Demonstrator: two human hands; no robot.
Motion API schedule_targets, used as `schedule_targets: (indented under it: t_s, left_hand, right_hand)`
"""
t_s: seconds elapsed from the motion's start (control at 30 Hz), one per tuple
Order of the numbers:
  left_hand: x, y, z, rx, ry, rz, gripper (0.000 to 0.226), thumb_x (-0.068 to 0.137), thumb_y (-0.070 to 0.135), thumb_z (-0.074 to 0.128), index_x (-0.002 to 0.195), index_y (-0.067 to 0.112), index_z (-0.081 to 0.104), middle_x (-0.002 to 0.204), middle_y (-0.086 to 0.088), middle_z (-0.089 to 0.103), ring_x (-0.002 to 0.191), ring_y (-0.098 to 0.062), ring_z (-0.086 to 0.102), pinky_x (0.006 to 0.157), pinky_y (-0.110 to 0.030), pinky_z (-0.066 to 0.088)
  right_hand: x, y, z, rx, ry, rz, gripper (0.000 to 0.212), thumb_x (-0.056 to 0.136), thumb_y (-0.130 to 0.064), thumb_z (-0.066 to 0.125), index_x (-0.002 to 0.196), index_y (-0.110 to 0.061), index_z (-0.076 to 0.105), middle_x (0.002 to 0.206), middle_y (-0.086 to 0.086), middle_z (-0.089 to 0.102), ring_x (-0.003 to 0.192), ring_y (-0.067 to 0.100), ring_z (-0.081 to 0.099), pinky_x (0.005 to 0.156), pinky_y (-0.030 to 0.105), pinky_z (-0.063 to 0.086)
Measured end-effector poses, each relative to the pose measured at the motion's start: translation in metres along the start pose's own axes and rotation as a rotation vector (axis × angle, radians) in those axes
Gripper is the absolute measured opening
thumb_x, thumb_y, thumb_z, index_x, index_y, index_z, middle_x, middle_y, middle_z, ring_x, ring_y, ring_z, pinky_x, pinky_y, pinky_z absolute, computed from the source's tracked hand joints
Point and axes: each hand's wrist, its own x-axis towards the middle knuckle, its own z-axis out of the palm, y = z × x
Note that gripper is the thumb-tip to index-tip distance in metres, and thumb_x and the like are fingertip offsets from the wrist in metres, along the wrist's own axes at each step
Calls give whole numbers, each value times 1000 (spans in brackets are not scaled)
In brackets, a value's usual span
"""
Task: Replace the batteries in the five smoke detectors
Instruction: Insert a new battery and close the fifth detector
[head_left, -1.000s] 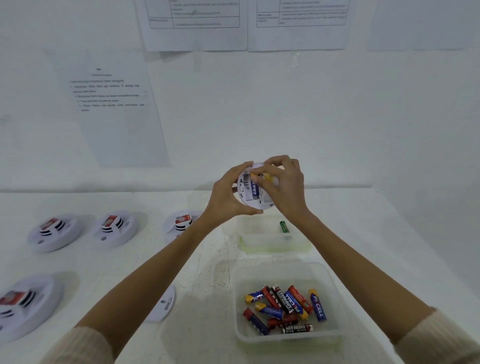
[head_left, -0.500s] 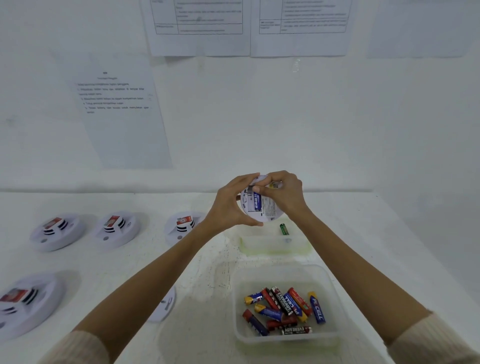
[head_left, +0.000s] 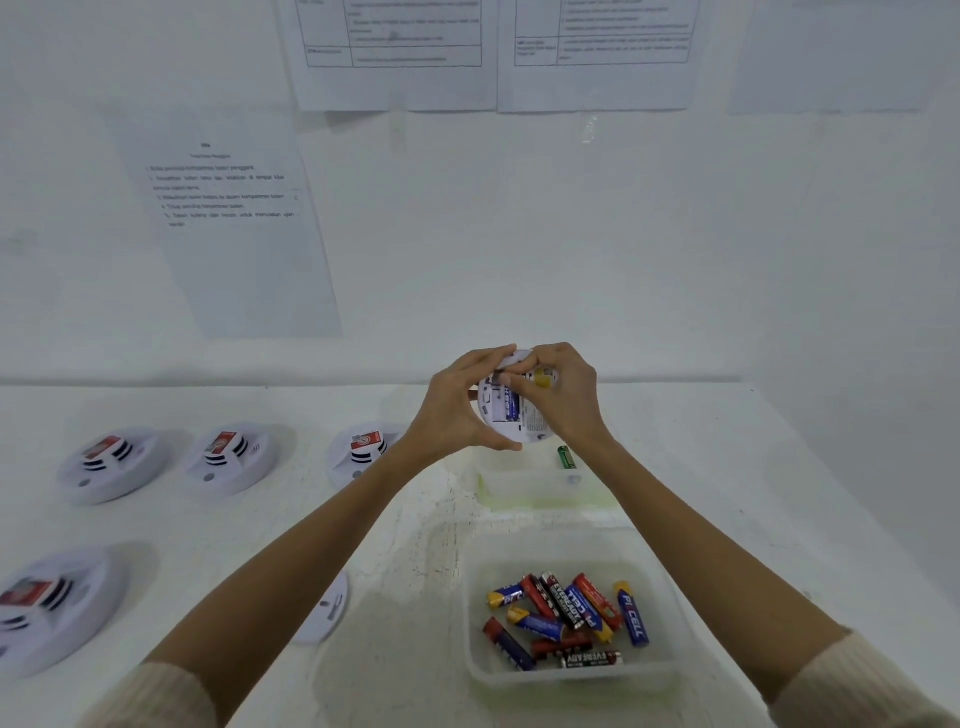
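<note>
A white round smoke detector (head_left: 524, 422) is held up in front of me with its back toward me. My left hand (head_left: 457, 410) grips its left rim. My right hand (head_left: 563, 397) holds its right side, with fingertips pressing at a yellow-ended battery (head_left: 543, 378) at the open compartment. A blue battery (head_left: 509, 402) sits inside it. Several more detectors lie on the table at left: (head_left: 111, 462), (head_left: 228, 457), (head_left: 363, 449), (head_left: 47, 608). A clear tray (head_left: 660, 660) holds several loose batteries (head_left: 566, 618).
A second clear tray (head_left: 519, 488) behind the first holds one green battery (head_left: 566, 457). A white round cover (head_left: 324, 608) lies on the table under my left forearm. Printed sheets (head_left: 228, 218) hang on the white wall.
Both hands and the detector sit a little lower in view. My right fingers have shifted from the detector's middle to its upper edge at the yellow-ended battery.
</note>
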Motion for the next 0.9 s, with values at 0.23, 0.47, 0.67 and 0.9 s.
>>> schedule_targets:
  t_s: [0.23,0.47,0.67,0.9]
  left_hand:
    - [0,1,0,29,-11,11,102,43,24,92,133,18,45,124,10,49,108,13,48,82,-3,43]
    - [8,7,-3,28,14,23,101,43,25,92,132,21,44,124,8,49,108,12,48,80,-4,45]
    - [8,10,-11,27,-16,10,101,44,25,91,132,20,43,124,11,48,106,12,49,82,-6,46]
    - [4,3,-24,-42,17,-73,101,44,10,93,134,19,46,124,3,52,103,4,53,79,-12,51]
  right_hand:
    - [8,-3,-6,25,-112,45,8,74,-14,76,74,-9,69,74,-4,64,75,10,58,69,13,43]
    - [17,-10,-5,-33,-68,41,10,72,-13,77,74,-6,70,77,1,63,70,5,54,63,11,41]
    - [10,-6,-4,-11,16,53,25,73,-21,76,74,-19,52,87,2,59,79,14,56,68,21,45]
    - [0,13,-40,111,46,231,17,83,-23,68,80,-8,61,77,3,63,70,17,63,67,28,53]
